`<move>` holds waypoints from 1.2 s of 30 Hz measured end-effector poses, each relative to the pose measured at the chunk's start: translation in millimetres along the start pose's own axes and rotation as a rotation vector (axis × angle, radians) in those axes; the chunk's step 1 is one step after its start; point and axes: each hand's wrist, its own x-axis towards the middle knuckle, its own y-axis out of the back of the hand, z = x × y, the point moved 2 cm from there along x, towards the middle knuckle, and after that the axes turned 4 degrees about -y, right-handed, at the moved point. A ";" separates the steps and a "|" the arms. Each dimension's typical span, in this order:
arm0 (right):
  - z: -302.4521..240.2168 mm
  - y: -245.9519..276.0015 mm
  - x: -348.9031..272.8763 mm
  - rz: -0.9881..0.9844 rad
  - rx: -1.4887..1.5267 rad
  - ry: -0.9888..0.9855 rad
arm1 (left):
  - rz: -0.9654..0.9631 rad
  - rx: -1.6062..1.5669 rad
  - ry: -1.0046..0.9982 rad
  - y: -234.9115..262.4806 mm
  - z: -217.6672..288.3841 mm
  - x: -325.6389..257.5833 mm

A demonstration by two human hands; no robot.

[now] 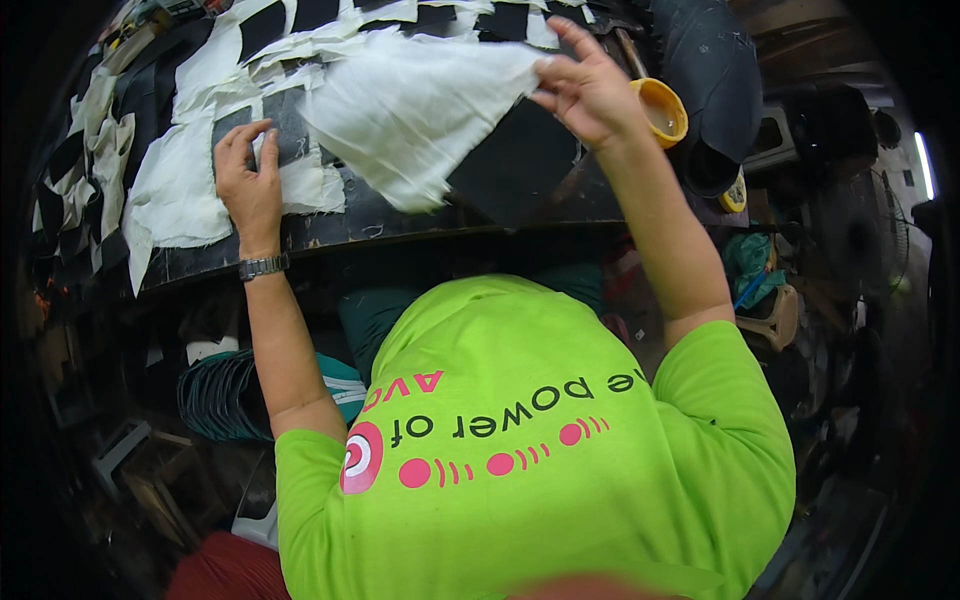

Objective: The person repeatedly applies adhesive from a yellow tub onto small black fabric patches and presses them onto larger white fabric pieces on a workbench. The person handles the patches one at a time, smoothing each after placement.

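A piece of white cloth (pixel 415 105) with a frayed edge hangs above the dark worktable, lifted at its right corner. That corner is pinched between the thumb and fingers of my right hand (pixel 595 90). My left hand (pixel 250 175) is at the table's left part with thumb and fingers apart and bent, over white cloth (pixel 180 195) bearing dark rectangular patches (pixel 286 122). Whether its fingertips press on the cloth is hard to tell. Below the raised cloth lies a black sheet (pixel 520 160), partly covered by it.
Right of my right hand stands a yellow tub (pixel 662 112) with a brush-like handle (pixel 630 52) beside it. A dark grey roll of material (pixel 705 75) is farther right. Black and white strips (pixel 105 150) drape over the left side. The table's front edge (pixel 400 232) runs before me.
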 end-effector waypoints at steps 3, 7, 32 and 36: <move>42.0 22.9 13.4 0.267 -0.319 0.020 | 0.029 -0.057 -0.077 0.3 30.7 2.6; 57.3 21.1 16.2 0.192 -0.718 0.478 | -0.290 -0.329 -0.154 -21.7 91.5 -18.0; -52.2 72.3 -105.3 0.548 -1.991 0.525 | -0.892 -0.233 -0.477 -16.5 132.3 -39.9; -57.0 48.8 -123.2 0.463 -1.751 0.629 | -1.038 -0.250 -0.464 -13.9 125.8 -14.8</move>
